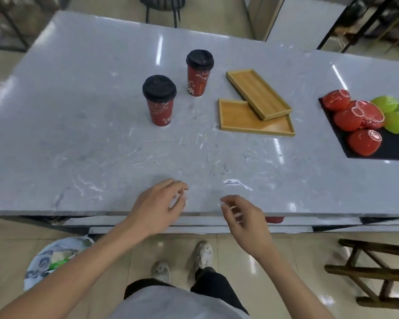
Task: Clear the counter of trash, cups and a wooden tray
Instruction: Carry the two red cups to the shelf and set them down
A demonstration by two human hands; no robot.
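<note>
Two red paper cups with black lids stand upright on the grey marble counter [83, 134]: the nearer cup [160, 101] left of centre, the farther cup [199, 73] behind it to the right. Right of the cups lie two wooden trays, the upper tray [258, 93] resting at an angle across the lower tray [244, 119]. My left hand [158, 207] and my right hand [245, 223] hover over the counter's near edge, fingers loosely curled and apart, holding nothing.
A dark sunken bin [392, 146] at the counter's right holds red and green bowls [355, 116]. A trash bin with a printed bag [48, 261] stands on the floor at lower left. A wooden stool [378, 272] stands at lower right. My feet are below the counter.
</note>
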